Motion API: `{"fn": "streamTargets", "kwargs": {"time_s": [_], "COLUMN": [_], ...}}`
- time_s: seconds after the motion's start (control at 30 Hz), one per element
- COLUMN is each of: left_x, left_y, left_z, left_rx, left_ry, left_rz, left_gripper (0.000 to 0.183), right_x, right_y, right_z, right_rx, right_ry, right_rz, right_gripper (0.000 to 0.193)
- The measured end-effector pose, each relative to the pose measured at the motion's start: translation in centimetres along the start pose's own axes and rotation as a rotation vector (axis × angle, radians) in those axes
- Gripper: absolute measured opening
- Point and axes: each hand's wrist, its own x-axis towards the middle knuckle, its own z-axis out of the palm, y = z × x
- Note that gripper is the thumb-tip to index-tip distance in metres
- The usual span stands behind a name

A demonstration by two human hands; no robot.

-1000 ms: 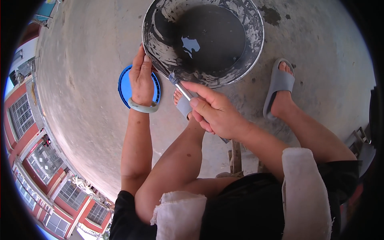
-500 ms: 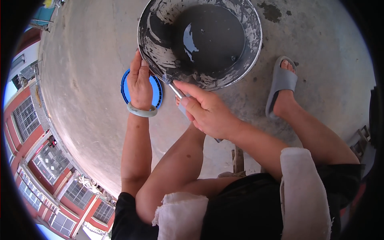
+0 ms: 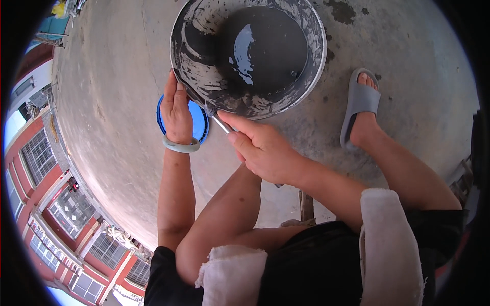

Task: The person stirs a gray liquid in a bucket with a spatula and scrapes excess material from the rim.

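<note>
A round, wide-mouthed basin [image 3: 206, 79], its inner wall smeared with dark and pale grey, holds dark grey liquid [image 3: 275, 53] with a bright reflection on it. My left hand [image 3: 176, 116], with a pale bangle at the wrist, grips the basin's near left rim, fingers along its outside. My right hand [image 3: 268, 153] is closed round a tool with a shiny metal shaft [image 3: 221, 123]. The tool's grey-coated tip meets the near rim beside my left fingers; its exact kind cannot be made out. The basin looks tilted toward me.
Behind my left wrist, a round blue lid-like thing [image 3: 201, 122] shows on the concrete floor [image 3: 117, 102]. My slippered foot [image 3: 363, 99] stands right of the basin. Dark wet patches [image 3: 341, 13] mark the floor beyond. A red building [image 3: 51, 178] lies far left.
The basin sits slightly further left and lower in view, and the reflection on its liquid has lengthened. The right hand and tool have shifted slightly; both grips stay the same.
</note>
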Motion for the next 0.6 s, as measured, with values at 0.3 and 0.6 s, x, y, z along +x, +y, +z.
{"fn": "streamTargets", "kwargs": {"time_s": [0.3,0.6], "left_x": [0.0,0.5], "left_y": [-0.5,-0.9], "left_z": [-0.7,-0.6], "left_rx": [-0.027,0.026], "left_ry": [-0.009,0.011], "left_rz": [0.002,0.104], "left_gripper": [0.042,0.042], "right_x": [2.0,2.5], "right_y": [0.0,1.5], "right_z": [1.9,3.8], "right_rx": [0.065,0.108], "right_ry": [0.050,0.131], "right_rz": [-0.043,-0.109], "right_gripper": [0.044,0.043]}}
